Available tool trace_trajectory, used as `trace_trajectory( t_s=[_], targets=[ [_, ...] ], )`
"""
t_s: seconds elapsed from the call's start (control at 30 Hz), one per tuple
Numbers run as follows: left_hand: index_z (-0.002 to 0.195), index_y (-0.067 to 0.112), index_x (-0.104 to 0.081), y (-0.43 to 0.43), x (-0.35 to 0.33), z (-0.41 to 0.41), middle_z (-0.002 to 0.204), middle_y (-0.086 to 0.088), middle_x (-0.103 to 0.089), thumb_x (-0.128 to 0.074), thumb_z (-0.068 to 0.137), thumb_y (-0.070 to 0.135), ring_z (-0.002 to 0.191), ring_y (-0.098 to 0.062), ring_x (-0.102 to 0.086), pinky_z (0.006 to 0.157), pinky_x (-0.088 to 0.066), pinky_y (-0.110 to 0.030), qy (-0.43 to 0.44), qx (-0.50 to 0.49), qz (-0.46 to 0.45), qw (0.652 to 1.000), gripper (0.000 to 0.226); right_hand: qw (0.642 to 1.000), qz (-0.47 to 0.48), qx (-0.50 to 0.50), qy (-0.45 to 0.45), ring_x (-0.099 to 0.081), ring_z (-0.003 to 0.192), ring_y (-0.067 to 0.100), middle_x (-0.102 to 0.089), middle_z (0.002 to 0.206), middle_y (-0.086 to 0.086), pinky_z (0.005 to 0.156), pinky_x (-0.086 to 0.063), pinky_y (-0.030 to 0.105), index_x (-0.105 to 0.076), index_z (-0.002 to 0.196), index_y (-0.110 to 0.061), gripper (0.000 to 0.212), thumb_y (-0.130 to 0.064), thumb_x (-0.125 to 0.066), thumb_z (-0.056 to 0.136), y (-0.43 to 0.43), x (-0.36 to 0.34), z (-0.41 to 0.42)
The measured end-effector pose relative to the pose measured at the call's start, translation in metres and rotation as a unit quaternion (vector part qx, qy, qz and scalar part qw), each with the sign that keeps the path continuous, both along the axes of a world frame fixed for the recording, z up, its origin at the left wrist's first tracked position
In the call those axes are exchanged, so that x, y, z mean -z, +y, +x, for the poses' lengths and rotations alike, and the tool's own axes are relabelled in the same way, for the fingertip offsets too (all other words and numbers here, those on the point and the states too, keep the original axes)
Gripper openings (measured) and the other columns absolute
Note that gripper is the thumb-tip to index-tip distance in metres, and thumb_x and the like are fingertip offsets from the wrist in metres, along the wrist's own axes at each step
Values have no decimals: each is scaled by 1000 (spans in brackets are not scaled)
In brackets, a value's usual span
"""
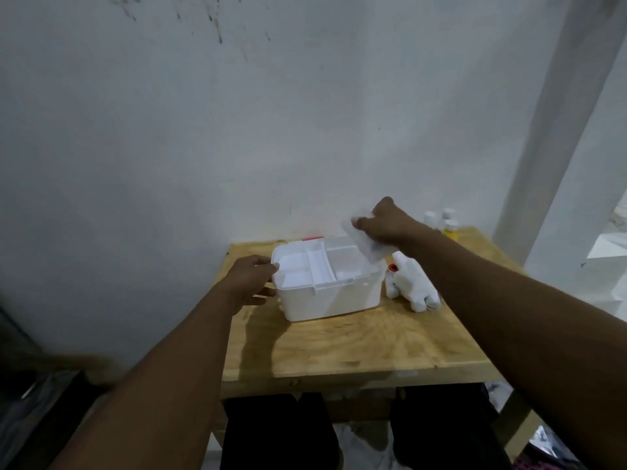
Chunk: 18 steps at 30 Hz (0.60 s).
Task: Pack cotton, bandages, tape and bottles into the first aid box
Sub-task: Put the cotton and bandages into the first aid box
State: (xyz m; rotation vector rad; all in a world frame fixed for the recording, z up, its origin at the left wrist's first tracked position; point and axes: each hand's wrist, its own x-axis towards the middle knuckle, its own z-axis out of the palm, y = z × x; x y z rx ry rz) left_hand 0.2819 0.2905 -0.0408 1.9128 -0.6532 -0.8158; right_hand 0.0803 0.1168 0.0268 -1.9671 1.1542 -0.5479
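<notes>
A white first aid box (330, 295) stands open on the wooden table (356, 344), with a divided inner tray showing at its top. My left hand (249, 283) rests against the box's left side, its thumb on the rim. My right hand (385, 222) is above the box's right rear corner, shut on a clear packet of white cotton (364, 244). Rolled white bandages in wrappers (415, 286) lie on the table just right of the box, beside a small red-capped bottle (393, 268). Several small white-capped bottles (442, 220) stand at the table's far right corner.
The table stands against a stained white wall (237, 113). A white post (556, 140) rises at the right. Something red (312, 238) peeks out behind the box. Dark objects sit under the table and to the lower left.
</notes>
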Motion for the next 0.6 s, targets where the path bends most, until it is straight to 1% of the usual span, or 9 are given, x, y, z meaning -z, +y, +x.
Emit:
trace_trajectory(
  t_s=[0.03,0.07,0.1,0.17,0.27,0.37,0.43,0.53,0.6],
  targets=[
    [125,16,-62,0,-2,2,112,-10,-70,-61,98,29,90,-29,-71,78,-57,-39,2,5,5,1000,29,999,-28,-1,39,-57,116,36,-55,129,19,86,-48,38,-30,140,5,75,-41,-61,89,1,5,8],
    [122,15,-63,-1,-3,3,112,-11,-70,-61,98,28,89,-29,-71,80,-57,-40,3,9,10,1000,27,997,-49,-2,67,-53,122,39,-50,136,23,91,-45,39,-22,143,5,71,-32,-56,93,5,8,16],
    [120,14,-63,-2,-4,4,111,-11,-71,-62,98,27,88,-29,-71,82,-56,-41,5,11,14,1000,25,994,-65,-6,88,-51,123,41,-48,138,26,93,-44,40,-18,144,5,68,-26,-52,95,7,13,24],
    [115,14,-64,-4,-6,6,110,-12,-72,-64,97,26,86,-28,-71,85,-57,-42,6,15,18,1000,22,989,-81,-15,126,-51,123,41,-47,138,27,93,-44,39,-17,145,5,66,-22,-50,94,11,19,35],
    [112,13,-65,-7,-7,10,107,-12,-73,-65,96,24,85,-27,-72,84,-57,-41,4,21,22,1000,19,985,-82,-18,150,-52,121,39,-47,136,23,89,-43,36,-22,145,2,65,-17,-52,90,13,24,47],
    [112,11,-65,-9,-8,13,105,-13,-73,-66,95,21,83,-28,-72,82,-58,-41,5,24,26,999,20,984,-71,0,165,-53,121,36,-48,135,21,94,-46,36,-29,141,1,62,-15,-55,88,12,27,55],
    [112,10,-66,-10,-8,15,105,-13,-73,-66,95,19,83,-28,-72,82,-58,-41,7,25,29,999,20,981,-51,1,189,-58,115,35,-54,128,19,93,-52,38,-42,132,1,51,-15,-59,86,10,32,58],
    [110,9,-66,-11,-8,16,105,-13,-73,-67,94,18,82,-28,-72,78,-58,-39,9,24,29,999,19,972,-24,-21,231,-67,100,33,-64,108,17,87,-58,40,-58,114,3,34,-10,-65,83,9,44,57],
    [110,9,-66,-12,-8,16,104,-13,-72,-68,94,18,81,-28,-72,78,-58,-38,12,22,26,999,19,965,-15,-36,258,-68,99,29,-67,107,16,88,-58,38,-62,113,3,32,-9,-66,84,8,51,55]
  ],
)
